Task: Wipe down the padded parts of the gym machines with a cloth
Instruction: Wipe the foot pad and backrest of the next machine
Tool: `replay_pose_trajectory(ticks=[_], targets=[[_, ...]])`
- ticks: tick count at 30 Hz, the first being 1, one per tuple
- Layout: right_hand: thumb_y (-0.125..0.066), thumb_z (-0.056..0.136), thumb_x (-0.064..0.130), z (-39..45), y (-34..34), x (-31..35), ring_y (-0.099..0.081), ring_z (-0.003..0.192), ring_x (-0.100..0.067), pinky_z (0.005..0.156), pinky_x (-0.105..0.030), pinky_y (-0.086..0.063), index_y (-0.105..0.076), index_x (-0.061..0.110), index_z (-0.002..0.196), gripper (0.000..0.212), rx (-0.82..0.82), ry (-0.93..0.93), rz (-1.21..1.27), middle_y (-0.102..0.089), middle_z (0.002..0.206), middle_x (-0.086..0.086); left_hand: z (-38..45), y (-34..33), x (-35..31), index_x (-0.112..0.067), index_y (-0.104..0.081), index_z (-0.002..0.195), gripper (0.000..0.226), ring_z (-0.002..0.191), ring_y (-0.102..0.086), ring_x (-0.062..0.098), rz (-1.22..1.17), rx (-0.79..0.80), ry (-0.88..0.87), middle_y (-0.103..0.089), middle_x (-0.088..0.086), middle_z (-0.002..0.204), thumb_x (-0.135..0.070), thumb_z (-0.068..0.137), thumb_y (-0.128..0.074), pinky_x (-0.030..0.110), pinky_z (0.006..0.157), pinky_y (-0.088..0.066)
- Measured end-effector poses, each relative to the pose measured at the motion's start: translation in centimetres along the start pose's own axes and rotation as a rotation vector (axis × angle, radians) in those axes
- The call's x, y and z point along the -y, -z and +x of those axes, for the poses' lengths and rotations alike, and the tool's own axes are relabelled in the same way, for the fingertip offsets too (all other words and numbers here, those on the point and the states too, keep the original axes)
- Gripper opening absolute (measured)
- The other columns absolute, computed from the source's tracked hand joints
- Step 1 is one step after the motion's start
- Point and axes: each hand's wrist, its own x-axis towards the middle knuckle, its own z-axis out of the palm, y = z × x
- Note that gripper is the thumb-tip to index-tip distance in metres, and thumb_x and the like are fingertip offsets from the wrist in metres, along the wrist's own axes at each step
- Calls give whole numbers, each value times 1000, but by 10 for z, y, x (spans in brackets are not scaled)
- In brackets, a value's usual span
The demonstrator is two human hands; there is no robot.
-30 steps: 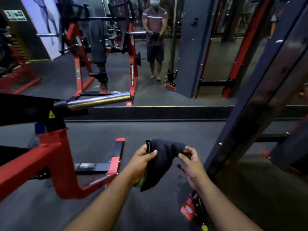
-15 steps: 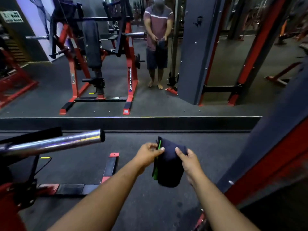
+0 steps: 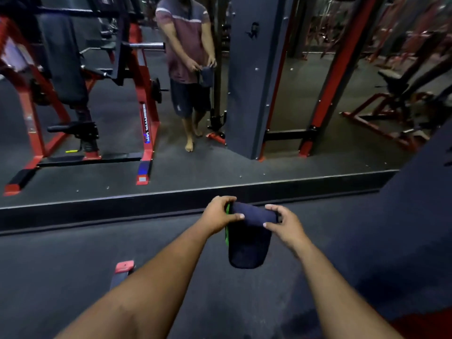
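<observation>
A folded dark navy cloth [image 3: 247, 243] with a green edge hangs in front of me above the dark floor. My left hand [image 3: 217, 216] pinches its upper left corner between thumb and fingers. My right hand [image 3: 285, 225] grips the upper right corner the same way. The cloth is stretched flat between both hands and its lower part hangs free. A red gym machine with a long black back pad [image 3: 62, 59] and a small black seat pad [image 3: 73, 129] appears in the wall mirror ahead.
A floor-level mirror ledge [image 3: 146, 204] runs across in front. The mirror shows a person [image 3: 188, 57] with a cloth, a grey column [image 3: 249, 77] and red frames. A red-capped machine foot [image 3: 123, 269] lies at lower left. A dark slanted beam [image 3: 420, 192] stands right.
The view has swung right and down, so the chrome bar and red frame at left have left the picture. Both hands have spread the cloth wider and hold it flatter.
</observation>
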Motion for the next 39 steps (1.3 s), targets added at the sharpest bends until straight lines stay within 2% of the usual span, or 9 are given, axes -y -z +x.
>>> replay_pose_trajectory(ticks=[6, 10, 15, 19, 25, 29, 32, 36, 39], targets=[[-83, 75, 6, 126, -14, 55, -66, 95, -17, 85, -27, -50, -77, 20, 108, 36, -104, 233, -292, -69, 102, 2, 94, 72, 5, -23, -72, 111, 35, 102, -61, 23, 348, -96, -141, -55, -2, 99, -34, 80, -81, 34, 86, -49], [-74, 79, 33, 195, -27, 83, -60, 96, -18, 87, -32, -46, -73, 33, 96, 17, -103, 446, -280, -62, 95, 3, 140, 120, 37, -26, -75, 94, 33, 100, -58, 18, 255, -256, -134, -51, -8, 93, -51, 72, -81, 32, 83, -49], [-66, 86, 40, 294, -94, 144, -58, 87, -12, 82, -35, -47, -63, 17, 95, 24, 228, 356, 284, -65, 92, 2, 176, 175, 60, -3, -71, 109, 33, 99, -67, 17, -738, -399, 46, -73, 11, 108, -22, 84, -80, 33, 92, -53], [-65, 96, 25, 346, -179, 211, -59, 81, -12, 72, -30, -48, -62, 13, 96, 12, 460, 237, 581, -66, 86, 0, 183, 209, 84, -10, -68, 119, 25, 111, -68, 20, -1126, -684, 136, -74, 10, 120, -25, 99, -65, 31, 93, -53], [-61, 99, 35, 383, -305, 289, -70, 96, -30, 85, -44, -59, -65, 3, 116, 36, 802, -82, 681, -75, 106, -16, 153, 237, 156, -6, -60, 134, 56, 122, -64, 29, -1239, -730, 194, -67, 16, 132, -20, 83, -77, 39, 101, -52], [-56, 87, 59, 399, -403, 318, -73, 95, -24, 80, -37, -60, -70, 11, 116, 58, 1126, -228, 562, -76, 105, -13, 136, 301, 211, -9, -60, 133, 47, 115, -68, 24, -1221, -1092, 208, -71, 11, 127, -9, 89, -75, 35, 93, -56], [-64, 87, 52, 390, -468, 329, -68, 114, -34, 105, -48, -50, -68, 4, 124, 61, 1315, -155, 336, -71, 120, -20, 121, 354, 251, -13, -60, 129, 38, 109, -70, 21, -1169, -1242, 241, -73, 7, 123, -6, 93, -68, 33, 91, -57], [-83, 74, 21, 371, -569, 365, -68, 109, -36, 100, -51, -53, -64, 0, 122, 56, 1277, -4, 309, -70, 121, -23, 83, 409, 314, -11, -61, 129, 36, 110, -69, 25, -1168, -1309, 295, -73, 10, 123, -3, 94, -67, 41, 99, -55], [-88, 70, 23, 360, -638, 394, -67, 114, -39, 99, -52, -54, -60, 4, 128, 68, 1290, 36, 271, -69, 124, -21, 57, 442, 358, -13, -59, 131, 42, 111, -69, 24, -1183, -1395, 334, -72, 9, 124, 1, 92, -68, 40, 99, -55]])
